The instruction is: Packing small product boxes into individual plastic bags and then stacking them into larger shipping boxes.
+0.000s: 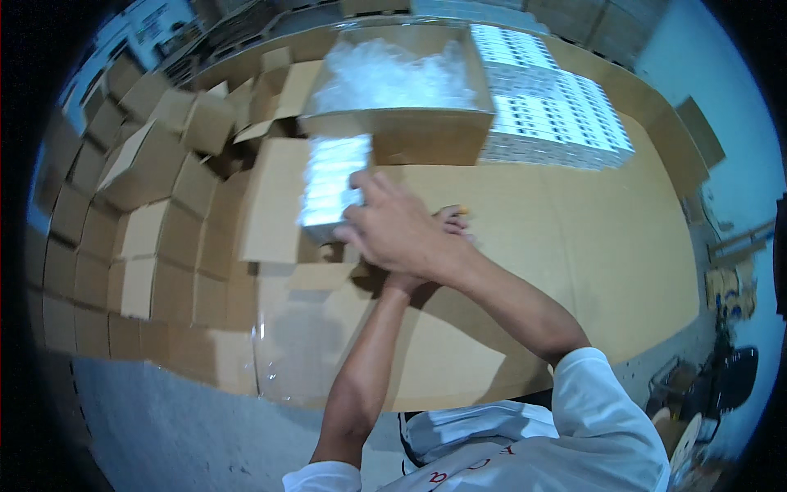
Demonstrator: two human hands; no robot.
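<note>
**Wrapped pack held over an open carton, boxes all around**

Far left there's a whole wall of brown cardboard cartons (106,246), stacked in rows with some flaps sticking out, all plain brown as far as I can see. Next over, an open carton (270,213) sits with its flaps up at the edge of a big flat cardboard sheet (574,246) that covers the work surface.

Right above that carton is the pack (332,187), a long whitish block wrapped in shiny clear film, standing on end and a bit blurred. The right hand (402,234) reaches across and grips its lower end, fingers wrapped around the side. The left hand (443,225) is tucked underneath the right wrist, only fingertips peeking out, so I can't tell whether it's holding anything.

Behind the pack, a bigger open box (402,131) is stuffed with crumpled clear plastic. To the right of it, a neat stack of white packs (557,115) with dark print lies in rows, printing too small to make out.
</note>
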